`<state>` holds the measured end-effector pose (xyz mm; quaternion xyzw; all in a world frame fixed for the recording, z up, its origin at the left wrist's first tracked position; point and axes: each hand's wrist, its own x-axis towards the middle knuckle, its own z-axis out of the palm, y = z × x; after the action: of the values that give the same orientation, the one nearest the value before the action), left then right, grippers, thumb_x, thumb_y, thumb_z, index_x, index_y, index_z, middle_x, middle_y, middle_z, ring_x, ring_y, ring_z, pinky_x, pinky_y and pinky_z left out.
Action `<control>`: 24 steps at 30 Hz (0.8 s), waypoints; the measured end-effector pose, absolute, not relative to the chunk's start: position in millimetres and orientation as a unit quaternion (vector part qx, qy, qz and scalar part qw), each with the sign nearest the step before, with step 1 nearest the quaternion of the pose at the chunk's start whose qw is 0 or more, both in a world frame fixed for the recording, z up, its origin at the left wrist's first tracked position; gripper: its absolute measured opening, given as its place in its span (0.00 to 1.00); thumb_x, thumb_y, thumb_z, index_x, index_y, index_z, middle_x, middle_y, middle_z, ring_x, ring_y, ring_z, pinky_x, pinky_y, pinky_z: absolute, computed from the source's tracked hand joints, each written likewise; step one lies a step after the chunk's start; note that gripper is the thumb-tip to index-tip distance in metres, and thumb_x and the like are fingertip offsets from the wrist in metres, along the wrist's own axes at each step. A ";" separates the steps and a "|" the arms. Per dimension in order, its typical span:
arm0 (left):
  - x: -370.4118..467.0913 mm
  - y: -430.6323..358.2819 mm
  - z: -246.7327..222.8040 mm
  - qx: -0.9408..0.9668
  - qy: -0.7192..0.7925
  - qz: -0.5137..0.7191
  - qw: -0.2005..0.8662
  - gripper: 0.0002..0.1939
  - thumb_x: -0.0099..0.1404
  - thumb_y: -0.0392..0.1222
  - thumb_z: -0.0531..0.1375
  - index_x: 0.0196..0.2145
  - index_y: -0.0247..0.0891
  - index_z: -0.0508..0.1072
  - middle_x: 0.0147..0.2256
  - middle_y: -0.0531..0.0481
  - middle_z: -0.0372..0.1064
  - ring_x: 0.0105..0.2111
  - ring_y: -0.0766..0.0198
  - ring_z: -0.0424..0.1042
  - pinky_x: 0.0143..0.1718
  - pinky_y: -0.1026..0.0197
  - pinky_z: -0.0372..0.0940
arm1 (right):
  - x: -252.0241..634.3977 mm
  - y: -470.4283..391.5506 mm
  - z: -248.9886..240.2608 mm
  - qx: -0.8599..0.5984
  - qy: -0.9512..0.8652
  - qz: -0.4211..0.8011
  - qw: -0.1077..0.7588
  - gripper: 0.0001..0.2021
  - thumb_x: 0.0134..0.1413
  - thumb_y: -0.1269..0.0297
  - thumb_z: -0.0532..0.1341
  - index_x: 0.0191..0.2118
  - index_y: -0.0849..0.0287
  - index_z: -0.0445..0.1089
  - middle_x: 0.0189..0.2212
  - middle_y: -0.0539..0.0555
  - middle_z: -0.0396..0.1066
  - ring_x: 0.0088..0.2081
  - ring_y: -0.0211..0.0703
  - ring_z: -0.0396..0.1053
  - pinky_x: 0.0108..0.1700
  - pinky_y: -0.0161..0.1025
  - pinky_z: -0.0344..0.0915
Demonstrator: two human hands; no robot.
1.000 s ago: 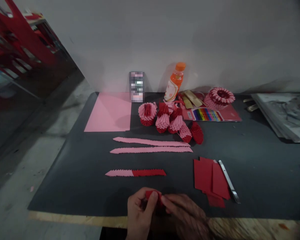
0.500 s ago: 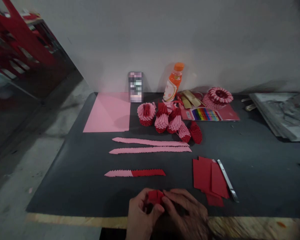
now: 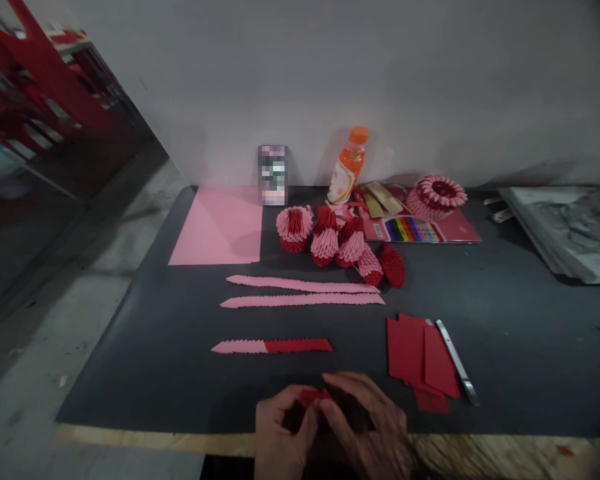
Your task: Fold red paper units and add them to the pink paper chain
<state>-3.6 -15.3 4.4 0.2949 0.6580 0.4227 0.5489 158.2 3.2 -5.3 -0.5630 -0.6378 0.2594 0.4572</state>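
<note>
I have a small piece of red paper pinched in my left hand, its right end at the thumb of my right hand. It is plain, matte red and shows as a narrow sliver, its longer side running left to right. My fingers partly cover it, so I can't make out its folds.

Left-hand grip and right-hand grip meet at a small red paper piece by the near edge of the bench. Beyond lies a pink-and-red strip; to the right, red sheets beside a metal tool.
</note>
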 end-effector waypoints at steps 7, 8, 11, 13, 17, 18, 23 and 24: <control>-1.6 -18.2 2.0 0.346 0.673 0.436 0.488 0.18 0.67 0.66 0.81 0.30 0.52 0.95 0.26 0.47 0.89 0.28 0.50 0.81 0.32 0.54 0.76 | 156.0 12.1 -4.3 -0.537 -0.603 0.337 0.485 0.12 0.74 0.53 0.77 0.36 0.49 0.92 0.26 0.47 0.88 0.24 0.41 0.88 0.28 0.29 0.83; -3.1 -17.4 1.6 0.356 0.678 0.437 0.473 0.19 0.66 0.67 0.81 0.30 0.52 0.94 0.27 0.46 0.90 0.29 0.50 0.83 0.33 0.54 0.76 | 155.1 13.7 -4.8 -0.533 -0.600 0.336 0.493 0.11 0.74 0.54 0.77 0.37 0.49 0.92 0.27 0.48 0.89 0.25 0.42 0.88 0.29 0.29 0.84; -9.3 -14.7 0.7 0.384 0.681 0.421 0.460 0.18 0.65 0.65 0.83 0.30 0.52 0.95 0.28 0.46 0.91 0.30 0.51 0.84 0.38 0.54 0.77 | 153.3 17.6 -5.0 -0.524 -0.611 0.321 0.499 0.11 0.75 0.53 0.76 0.38 0.48 0.93 0.28 0.48 0.91 0.26 0.42 0.90 0.31 0.30 0.86; -13.5 -12.9 0.2 0.385 0.670 0.403 0.490 0.17 0.65 0.63 0.83 0.29 0.50 0.95 0.25 0.48 0.88 0.27 0.55 0.79 0.34 0.56 0.73 | 152.7 18.5 -4.3 -0.524 -0.619 0.318 0.492 0.13 0.76 0.52 0.75 0.37 0.47 0.92 0.28 0.48 0.91 0.25 0.42 0.89 0.30 0.30 0.85; -19.5 -8.2 -0.9 0.348 0.661 0.402 0.529 0.19 0.67 0.62 0.81 0.29 0.46 0.94 0.23 0.53 0.82 0.25 0.62 0.71 0.31 0.60 0.65 | 151.2 16.9 -4.7 -0.526 -0.615 0.317 0.495 0.11 0.74 0.47 0.78 0.44 0.45 0.94 0.30 0.47 0.92 0.25 0.43 0.90 0.29 0.29 0.85; -20.3 -7.0 -1.5 0.341 0.661 0.406 0.531 0.19 0.67 0.61 0.81 0.29 0.46 0.94 0.24 0.54 0.82 0.26 0.62 0.71 0.32 0.61 0.67 | 150.9 16.1 -5.2 -0.522 -0.616 0.314 0.500 0.09 0.73 0.48 0.79 0.45 0.44 0.95 0.30 0.47 0.93 0.26 0.42 0.90 0.30 0.29 0.86; -17.8 -5.7 -4.1 0.306 0.621 0.418 0.588 0.23 0.57 0.65 0.86 0.32 0.42 0.96 0.26 0.48 0.86 0.28 0.60 0.76 0.34 0.60 0.72 | 154.6 14.9 -4.1 -0.507 -0.615 0.293 0.528 0.04 0.70 0.61 0.79 0.44 0.41 0.93 0.32 0.43 0.93 0.26 0.42 0.91 0.34 0.29 0.87; -16.6 -6.3 -4.1 0.292 0.615 0.425 0.597 0.25 0.56 0.67 0.86 0.34 0.42 0.97 0.28 0.47 0.88 0.29 0.58 0.78 0.35 0.59 0.74 | 156.6 15.6 -2.7 -0.502 -0.620 0.295 0.526 0.07 0.69 0.65 0.79 0.45 0.41 0.93 0.32 0.42 0.93 0.26 0.42 0.90 0.33 0.29 0.87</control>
<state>-16.6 -6.3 -4.1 0.2925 0.6145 0.4249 0.5968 156.6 15.6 -2.7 -0.5019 -0.6199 0.2949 0.5262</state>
